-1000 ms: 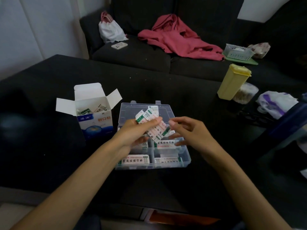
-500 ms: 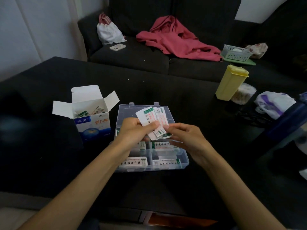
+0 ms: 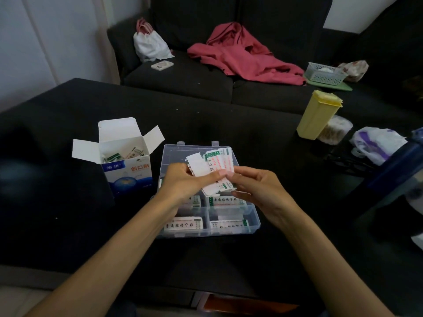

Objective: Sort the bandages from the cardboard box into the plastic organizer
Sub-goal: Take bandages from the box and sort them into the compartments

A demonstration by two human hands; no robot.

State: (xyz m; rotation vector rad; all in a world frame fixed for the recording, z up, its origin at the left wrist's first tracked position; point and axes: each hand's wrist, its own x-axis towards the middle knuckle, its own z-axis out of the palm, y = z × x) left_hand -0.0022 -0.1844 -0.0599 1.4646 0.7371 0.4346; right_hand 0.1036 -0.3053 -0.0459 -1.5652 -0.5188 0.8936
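Fingers of left hand pinch a fanned stack of white paper-wrapped bandages; right hand fingers pinch the stack's near edge. Stack held just above clear plastic compartmented organizer, near compartments already stocked. White-and-blue cardboard box, left of organizer, still holds bandages. Step: separating one. Next, likely: peel off the top bandage, lay it flat in a compartment.

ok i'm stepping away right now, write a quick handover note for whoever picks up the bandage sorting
Left hand grips a fanned stack of bandages above the plastic organizer; right hand pinches its edge.
Done: the organizer's four near compartments hold bandages.
Left: place the held stack, then empty the open cardboard box, left of the organizer, which holds more bandages.
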